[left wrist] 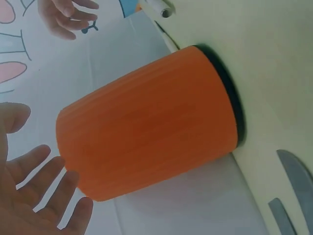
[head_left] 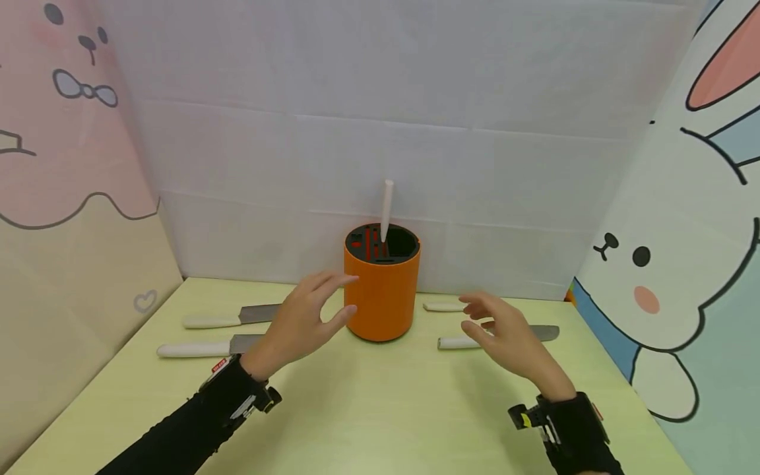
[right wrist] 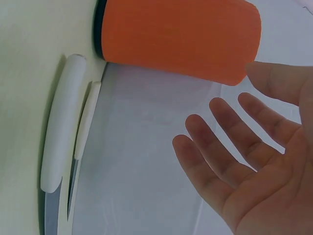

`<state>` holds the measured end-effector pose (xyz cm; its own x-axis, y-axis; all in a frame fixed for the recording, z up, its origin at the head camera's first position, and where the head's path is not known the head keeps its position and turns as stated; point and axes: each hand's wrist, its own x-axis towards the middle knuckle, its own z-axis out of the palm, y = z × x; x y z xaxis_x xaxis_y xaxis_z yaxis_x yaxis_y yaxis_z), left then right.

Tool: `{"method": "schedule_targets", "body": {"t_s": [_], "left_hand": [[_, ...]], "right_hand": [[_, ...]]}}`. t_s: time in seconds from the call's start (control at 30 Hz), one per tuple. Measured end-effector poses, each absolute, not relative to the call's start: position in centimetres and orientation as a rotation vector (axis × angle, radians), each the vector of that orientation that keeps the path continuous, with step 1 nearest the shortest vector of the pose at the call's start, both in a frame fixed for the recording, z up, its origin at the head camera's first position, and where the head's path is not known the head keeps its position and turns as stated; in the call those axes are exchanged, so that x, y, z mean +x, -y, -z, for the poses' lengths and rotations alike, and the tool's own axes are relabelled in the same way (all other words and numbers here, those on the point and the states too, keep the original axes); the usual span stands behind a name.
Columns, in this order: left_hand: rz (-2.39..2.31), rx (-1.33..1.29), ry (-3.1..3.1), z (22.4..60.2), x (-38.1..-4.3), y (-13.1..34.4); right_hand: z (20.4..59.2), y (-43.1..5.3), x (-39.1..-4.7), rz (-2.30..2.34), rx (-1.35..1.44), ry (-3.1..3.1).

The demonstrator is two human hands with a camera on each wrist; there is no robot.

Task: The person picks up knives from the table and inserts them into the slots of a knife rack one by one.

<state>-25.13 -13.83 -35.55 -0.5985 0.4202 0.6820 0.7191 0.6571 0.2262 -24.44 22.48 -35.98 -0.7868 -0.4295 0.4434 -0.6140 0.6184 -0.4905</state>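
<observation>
An orange round knife block (head_left: 382,300) with a black slotted top stands at the back of the table, one white handle (head_left: 387,204) sticking up out of it. My left hand (head_left: 303,323) hovers just left of the block, fingers spread and holding nothing. On the other side my right hand (head_left: 505,336) is raised over the right-hand knives, its fingers loose and apart in the right wrist view. Below it lie a larger white-handled knife (right wrist: 63,122) and a smaller knife (right wrist: 88,120). Two more knives, an upper one (head_left: 210,321) and a lower one (head_left: 192,349), lie left, partly hidden by my left hand.
The pale yellow table (head_left: 368,422) ends at a white sheet-covered back wall (head_left: 267,158). Side panels with cartoon animals close it in: a pink and cream one (head_left: 77,277) at left, a rabbit one (head_left: 683,277) at right.
</observation>
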Motion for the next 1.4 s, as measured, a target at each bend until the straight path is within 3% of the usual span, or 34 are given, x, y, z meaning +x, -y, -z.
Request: {"method": "schedule_targets", "body": {"t_s": [0.53, 1.4], "left_hand": [[0.683, -0.848, 2.442, 42.1, -23.5, 15.1], [0.639, -0.884, 2.466, 43.7, -23.0, 14.5]], "right_hand": [[39.2, -25.8, -24.6, -0.776, 0.775, 2.623], [41.5, -27.2, -27.0, -0.538, 0.849, 2.696]]}}
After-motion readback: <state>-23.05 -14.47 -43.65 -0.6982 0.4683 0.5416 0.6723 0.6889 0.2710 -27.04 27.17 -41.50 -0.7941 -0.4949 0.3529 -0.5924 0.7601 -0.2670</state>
